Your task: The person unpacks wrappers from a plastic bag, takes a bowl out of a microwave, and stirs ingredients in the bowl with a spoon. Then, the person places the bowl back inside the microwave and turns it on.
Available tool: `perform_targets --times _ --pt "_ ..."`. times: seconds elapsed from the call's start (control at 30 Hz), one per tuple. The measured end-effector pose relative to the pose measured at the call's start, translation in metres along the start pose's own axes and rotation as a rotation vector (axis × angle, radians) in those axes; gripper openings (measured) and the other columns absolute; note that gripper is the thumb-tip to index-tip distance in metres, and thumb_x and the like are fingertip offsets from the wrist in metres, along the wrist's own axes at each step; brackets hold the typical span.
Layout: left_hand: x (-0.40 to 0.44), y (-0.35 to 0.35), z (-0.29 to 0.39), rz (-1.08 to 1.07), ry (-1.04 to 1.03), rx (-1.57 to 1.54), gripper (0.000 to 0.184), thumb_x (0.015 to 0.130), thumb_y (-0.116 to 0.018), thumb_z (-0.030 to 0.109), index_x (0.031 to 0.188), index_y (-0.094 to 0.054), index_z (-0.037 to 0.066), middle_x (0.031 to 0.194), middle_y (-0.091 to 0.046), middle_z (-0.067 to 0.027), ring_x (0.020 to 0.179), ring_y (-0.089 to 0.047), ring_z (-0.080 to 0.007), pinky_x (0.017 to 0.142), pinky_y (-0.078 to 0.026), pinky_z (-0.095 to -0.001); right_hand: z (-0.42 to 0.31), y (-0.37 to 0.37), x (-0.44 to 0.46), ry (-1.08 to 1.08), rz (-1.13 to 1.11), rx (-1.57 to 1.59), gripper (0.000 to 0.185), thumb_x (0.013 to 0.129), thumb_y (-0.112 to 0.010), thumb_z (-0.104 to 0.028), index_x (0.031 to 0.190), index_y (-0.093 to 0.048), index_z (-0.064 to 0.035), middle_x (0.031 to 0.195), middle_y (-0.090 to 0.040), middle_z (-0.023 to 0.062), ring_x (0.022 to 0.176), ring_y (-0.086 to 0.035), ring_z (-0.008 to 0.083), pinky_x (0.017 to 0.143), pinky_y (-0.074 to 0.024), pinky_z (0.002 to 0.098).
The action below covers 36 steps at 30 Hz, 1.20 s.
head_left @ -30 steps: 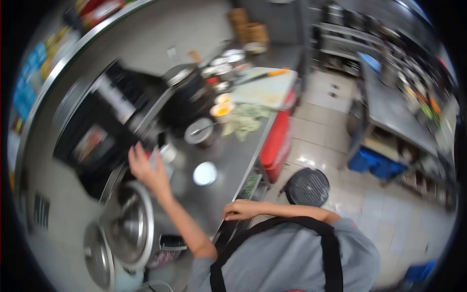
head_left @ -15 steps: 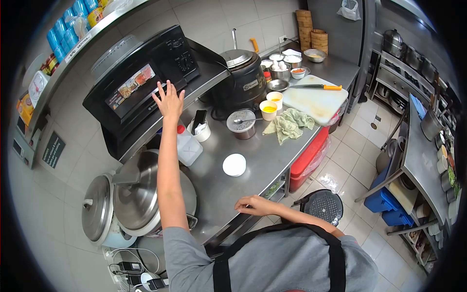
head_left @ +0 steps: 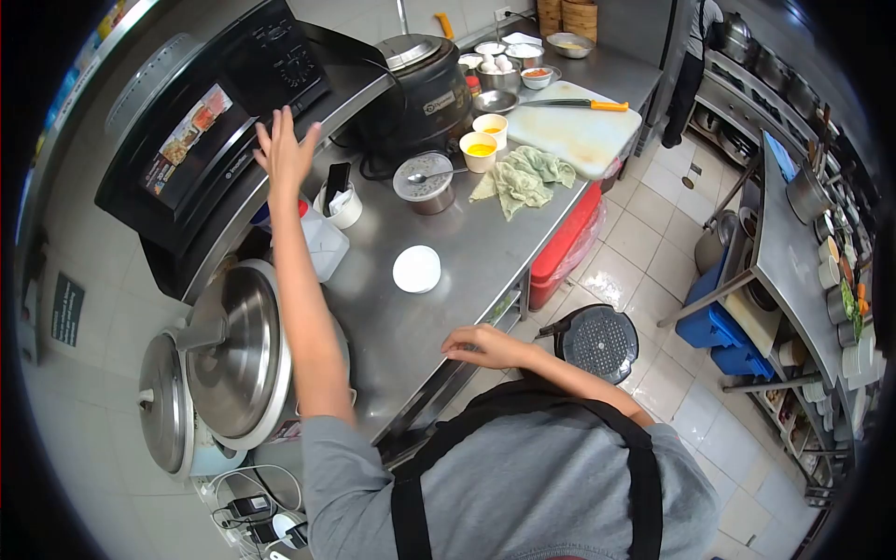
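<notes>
- Left hand [head_left: 287,152] is raised in the upper left of the frame, empty, its fingers spread by the door of the black microwave [head_left: 205,131]; whether it touches cannot be told.
- The microwave sits on a metal shelf [head_left: 359,101] at upper left, its long axis slanting from lower left to upper right, its door facing the lower right and its knobs at the upper-right end.
- Right hand [head_left: 481,346], below center by the counter [head_left: 373,350] edge, has loosely curled fingers; no held thing shows.
- Compared with the earlier frame, the microwave appears farther to the upper left, and a person [head_left: 693,70] now shows at upper right.
</notes>
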<state>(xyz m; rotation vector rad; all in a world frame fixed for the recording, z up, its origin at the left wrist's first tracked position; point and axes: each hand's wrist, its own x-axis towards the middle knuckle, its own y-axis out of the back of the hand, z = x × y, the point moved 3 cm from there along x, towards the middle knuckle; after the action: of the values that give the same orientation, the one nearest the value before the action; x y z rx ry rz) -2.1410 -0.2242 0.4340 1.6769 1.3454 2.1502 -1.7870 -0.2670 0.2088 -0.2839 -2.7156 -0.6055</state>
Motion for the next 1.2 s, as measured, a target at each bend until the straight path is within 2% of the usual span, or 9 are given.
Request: perform_targets --times 0.03,0.07,0.13,0.23,0.33,0.47,0.77,1.0,1.2 --pt "-0.020 0.011 0.015 0.064 -0.084 -0.350 0.074 0.081 -0.064 0.048 0.136 -0.040 0.005 0.137 -0.043 -0.0193 0.129 -0.033 -0.0428 0.105 -0.028 -0.0506 0.002 0.004 -0.007 -0.029 0.032 -0.010 0.017 0.089 -0.059 -0.017 0.097 -0.062 -0.0023 0.089 -0.065 0.0113 0.081 -0.064 0.0245 0.072 -0.0506 0.0339" --pt "-0.049 0.018 0.038 0.025 -0.019 -0.707 0.071 0.079 -0.071 0.035 0.133 -0.041 0.000 0.133 -0.046 -0.0225 0.123 -0.043 -0.0359 0.103 -0.033 -0.0409 0.005 0.008 -0.016 -0.059 0.063 -0.020 0.017 0.089 -0.059 -0.017 0.098 -0.062 -0.0024 0.089 -0.065 0.0113 0.081 -0.064 0.0242 0.072 -0.0506 0.0339" --pt "-0.122 -0.006 0.074 -0.082 0.078 -0.961 0.098 0.064 -0.084 0.035 0.138 -0.031 -0.001 0.131 -0.045 -0.0236 0.122 -0.045 -0.0329 0.103 -0.035 -0.0420 0.009 0.018 -0.040 -0.161 0.140 -0.028 0.018 0.090 -0.059 -0.018 0.099 -0.062 -0.0023 0.090 -0.066 0.0115 0.081 -0.065 0.0234 0.072 -0.0507 0.0336" --pt "-0.231 -0.080 0.079 -0.409 0.061 -0.664 0.126 0.049 -0.089 0.043 0.143 -0.016 0.002 0.139 -0.032 -0.0282 0.128 -0.033 -0.0414 0.105 -0.031 -0.0469 0.009 0.028 -0.089 -0.351 0.303 -0.018 0.021 0.090 -0.060 -0.020 0.099 -0.063 -0.0014 0.089 -0.066 0.0115 0.081 -0.065 0.0210 0.071 -0.0508 0.0325" --pt "-0.277 -0.110 0.071 -0.672 0.196 -0.450 0.132 0.045 -0.090 0.042 0.144 -0.010 0.004 0.139 -0.029 -0.0293 0.127 -0.031 -0.0441 0.105 -0.030 -0.0493 0.008 0.030 -0.143 -0.557 0.468 0.006 0.020 0.090 -0.061 -0.019 0.098 -0.064 -0.0004 0.085 -0.067 0.0094 0.078 -0.065 0.0166 0.070 -0.0504 0.0295" --pt "-0.296 -0.126 0.062 -0.524 0.238 -0.657 0.128 0.044 -0.091 0.033 0.142 -0.014 0.005 0.135 -0.036 -0.0273 0.124 -0.036 -0.0423 0.103 -0.032 -0.0491 0.003 0.019 -0.195 -0.738 0.603 0.007 0.018 0.089 -0.061 -0.015 0.099 -0.065 -0.0006 0.080 -0.067 0.0041 0.073 -0.061 0.0071 0.068 -0.0481 0.0231" --pt "-0.306 -0.123 0.068 -0.375 0.363 -0.696 0.120 0.049 -0.088 0.023 0.143 -0.015 0.008 0.133 -0.040 -0.0225 0.123 -0.039 -0.0378 0.103 -0.033 -0.0471 0.001 0.004 -0.218 -0.792 0.695 0.056 0.017 0.089 -0.061 -0.014 0.100 -0.064 -0.0010 0.082 -0.067 0.0047 0.071 -0.060 0.0082 0.065 -0.0487 0.0246" --pt "-0.299 -0.067 0.115 -0.428 0.190 -0.671 0.121 0.048 -0.088 0.021 0.143 -0.014 0.008 0.129 -0.043 -0.0207 0.122 -0.040 -0.0365 0.105 -0.028 -0.0478 -0.018 0.014 -0.269 -0.818 0.776 0.007 0.018 0.089 -0.061 -0.014 0.101 -0.063 -0.0010 0.088 -0.069 0.0085 0.081 -0.065 0.0150 0.075 -0.0503 0.0288" --pt "-0.309 0.011 0.212 -0.497 0.009 -0.765 0.122 0.046 -0.087 0.021 0.143 -0.014 0.007 0.127 -0.045 -0.0189 0.121 -0.041 -0.0365 0.105 -0.027 -0.0488 -0.043 0.020 -0.355 -0.902 0.905 -0.014 0.019 0.088 -0.062 -0.016 0.100 -0.064 -0.0016 0.087 -0.068 0.0096 0.083 -0.066 0.0168 0.077 -0.0504 0.0300"
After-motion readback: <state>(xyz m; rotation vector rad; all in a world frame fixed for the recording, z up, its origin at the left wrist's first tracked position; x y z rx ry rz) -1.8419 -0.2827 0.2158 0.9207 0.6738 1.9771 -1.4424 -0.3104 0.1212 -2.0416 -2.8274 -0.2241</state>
